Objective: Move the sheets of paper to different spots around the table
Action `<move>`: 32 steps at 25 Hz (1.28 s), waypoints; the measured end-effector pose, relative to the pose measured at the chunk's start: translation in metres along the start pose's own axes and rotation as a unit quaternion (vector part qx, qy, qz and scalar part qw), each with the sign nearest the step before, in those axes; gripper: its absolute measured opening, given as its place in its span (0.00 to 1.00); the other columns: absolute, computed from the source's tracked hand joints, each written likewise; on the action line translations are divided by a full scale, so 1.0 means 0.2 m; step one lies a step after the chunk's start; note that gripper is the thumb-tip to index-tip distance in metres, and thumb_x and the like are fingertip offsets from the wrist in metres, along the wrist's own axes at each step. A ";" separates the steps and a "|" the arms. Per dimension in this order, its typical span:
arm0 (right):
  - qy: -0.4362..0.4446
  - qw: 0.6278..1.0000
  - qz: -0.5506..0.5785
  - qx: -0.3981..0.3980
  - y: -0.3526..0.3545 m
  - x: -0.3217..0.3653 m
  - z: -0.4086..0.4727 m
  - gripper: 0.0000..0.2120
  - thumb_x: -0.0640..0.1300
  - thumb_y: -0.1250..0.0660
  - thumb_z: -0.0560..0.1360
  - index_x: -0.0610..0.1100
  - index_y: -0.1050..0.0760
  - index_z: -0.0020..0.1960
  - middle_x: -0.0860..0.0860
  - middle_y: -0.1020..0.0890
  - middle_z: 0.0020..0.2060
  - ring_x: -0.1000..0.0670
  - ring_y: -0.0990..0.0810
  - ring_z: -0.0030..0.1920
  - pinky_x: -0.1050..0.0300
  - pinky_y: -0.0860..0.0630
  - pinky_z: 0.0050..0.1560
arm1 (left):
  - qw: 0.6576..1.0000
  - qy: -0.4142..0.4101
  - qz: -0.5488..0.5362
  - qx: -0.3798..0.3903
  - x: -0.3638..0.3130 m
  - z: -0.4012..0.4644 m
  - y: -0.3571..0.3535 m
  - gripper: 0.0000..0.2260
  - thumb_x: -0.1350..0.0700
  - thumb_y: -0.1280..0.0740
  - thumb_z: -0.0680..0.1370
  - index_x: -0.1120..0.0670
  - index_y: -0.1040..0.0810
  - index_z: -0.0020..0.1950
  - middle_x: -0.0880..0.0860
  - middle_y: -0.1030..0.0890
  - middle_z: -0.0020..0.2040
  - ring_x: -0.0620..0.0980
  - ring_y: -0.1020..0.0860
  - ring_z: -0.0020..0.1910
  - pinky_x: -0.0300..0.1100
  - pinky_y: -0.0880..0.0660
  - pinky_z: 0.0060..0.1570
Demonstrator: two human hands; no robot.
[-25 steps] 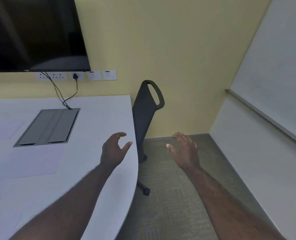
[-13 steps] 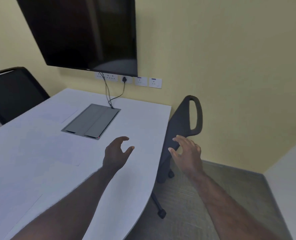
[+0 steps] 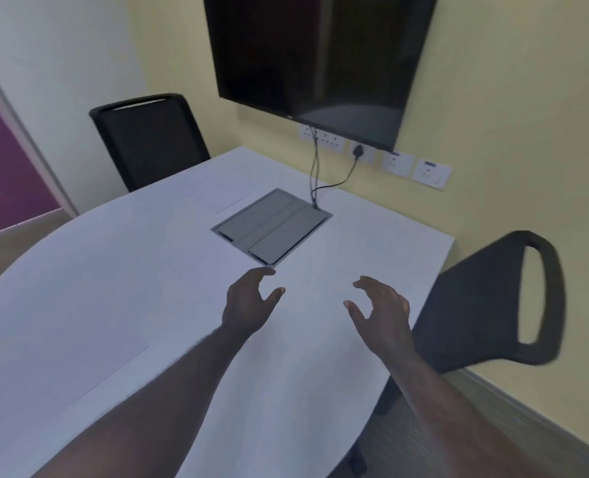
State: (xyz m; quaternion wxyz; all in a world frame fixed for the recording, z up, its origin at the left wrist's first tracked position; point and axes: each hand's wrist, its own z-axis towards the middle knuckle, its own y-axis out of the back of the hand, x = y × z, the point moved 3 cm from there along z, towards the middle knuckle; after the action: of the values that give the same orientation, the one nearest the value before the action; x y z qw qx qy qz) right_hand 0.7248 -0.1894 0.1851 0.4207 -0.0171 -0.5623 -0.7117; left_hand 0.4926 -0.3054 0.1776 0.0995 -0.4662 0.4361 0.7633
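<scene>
I have both hands out over the white surface point(image 3: 372, 236), empty. My left hand point(image 3: 248, 305) hovers with fingers loosely spread and thumb apart, its grip holding nothing; my right hand point(image 3: 382, 312) is the same, fingers relaxed and open, just inside the surface's right edge.

The sheets of paper are very hard to pick out, white on white. I can make out one faint edge line at the near left, which I take for a sheet point(image 3: 79, 339) lying flat, and another thin edge beyond the grey cable hatch point(image 3: 272, 225), likely a second sheet point(image 3: 217, 198). How many more lie here I cannot tell, and their outlines are mostly lost in the blur.

I judge the paper light, limp and thin, lying flush so there is no lip to pinch. The best hold would be at a corner or an edge: press flat with the fingertips and slide it toward the rim of the surface, or lift a corner with a nail, then pinch gently. A hard pinch would crease it, and a quick move would let it flutter or slip.

My forearms cover part of the near surface, so anything beneath them is hidden.
</scene>
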 end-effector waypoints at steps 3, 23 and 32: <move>0.010 0.999 0.025 0.031 -0.17 0.05 0.13 0.16 0.50 0.28 0.73 0.51 0.23 0.59 0.56 0.21 0.63 0.51 0.24 0.63 0.54 0.41 0.64 | 0.999 0.034 -0.003 -0.025 0.11 0.06 0.05 0.16 0.50 0.27 0.73 0.49 0.22 0.59 0.46 0.20 0.60 0.48 0.23 0.59 0.48 0.26 0.58; 0.196 0.958 0.096 0.186 -1.07 0.26 0.97 0.15 0.49 0.28 0.70 0.50 0.22 0.56 0.56 0.18 0.57 0.48 0.21 0.59 0.48 0.32 0.60 | 0.945 0.244 0.008 -0.219 0.54 0.42 -0.03 0.15 0.50 0.27 0.73 0.48 0.23 0.58 0.41 0.22 0.57 0.45 0.24 0.58 0.46 0.25 0.54; 0.156 0.949 0.083 0.263 -1.57 0.22 1.14 0.22 0.52 0.29 0.72 0.46 0.25 0.63 0.51 0.21 0.62 0.43 0.24 0.63 0.45 0.32 0.61 | 0.901 0.348 0.064 -0.250 0.91 0.55 -0.11 0.20 0.49 0.28 0.73 0.50 0.24 0.64 0.46 0.23 0.62 0.50 0.25 0.62 0.50 0.28 0.61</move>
State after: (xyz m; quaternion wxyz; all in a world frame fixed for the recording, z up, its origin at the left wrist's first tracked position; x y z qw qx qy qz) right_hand 0.4000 -0.0249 0.0448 0.5507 0.1588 -0.6530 -0.4950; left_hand 0.3378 -0.2556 0.0396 -0.2276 -0.6827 0.2666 0.6411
